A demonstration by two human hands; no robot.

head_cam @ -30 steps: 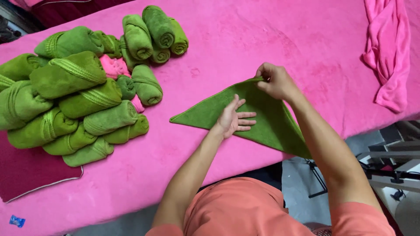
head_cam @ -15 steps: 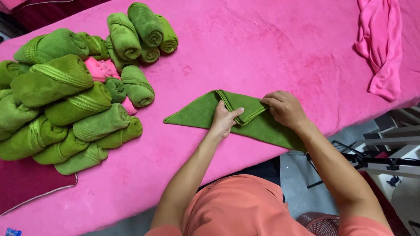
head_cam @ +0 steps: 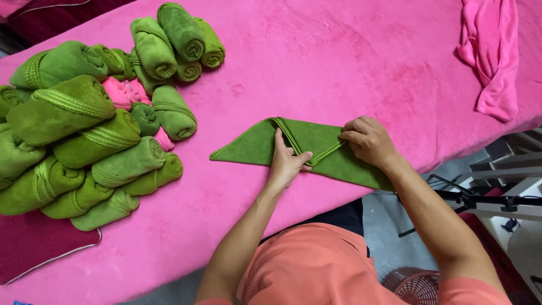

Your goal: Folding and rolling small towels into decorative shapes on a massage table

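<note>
A dark green towel (head_cam: 248,146) lies flat near the front edge of the pink-covered table (head_cam: 339,62), its top corner folded down into a point. My left hand (head_cam: 287,161) presses on the towel's middle, thumb by the folded tip. My right hand (head_cam: 368,140) rests on the fold's right side, fingers pinching the edge. The towel's right end hangs over the table's edge.
A heap of rolled green towels (head_cam: 84,135) fills the left of the table, with a pink rolled one (head_cam: 121,91) among them. More green rolls (head_cam: 175,39) lie behind. A crumpled pink cloth (head_cam: 491,56) sits far right. A dark red cloth (head_cam: 34,243) lies front left.
My right hand has brought the towel's top corner down toward me, making a fold. My left hand shifted from flat on the towel to holding the folded tip.
</note>
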